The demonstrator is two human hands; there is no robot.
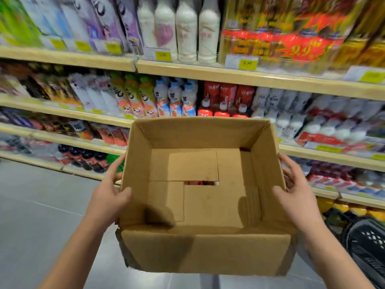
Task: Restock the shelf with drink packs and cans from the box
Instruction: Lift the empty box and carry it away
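You hold the cardboard box (208, 249) in front of you, above the floor (41, 215), with its open top facing you. Your left hand (109, 197) grips the left wall: the thumb lies over the rim on the inside, and the fingers (116, 165) curl against the outside. Your right hand (296, 197) grips the right wall in the same manner. The interior shows the folded bottom flaps, with a narrow slot between them near the centre. Beyond the box stands the shelf (187, 68), its tiers filled with drinks. White bottles (186, 28) occupy the upper tier. Red-capped bottles (221, 110) stand just behind the far wall. A black basket (370, 243) sits at lower right.
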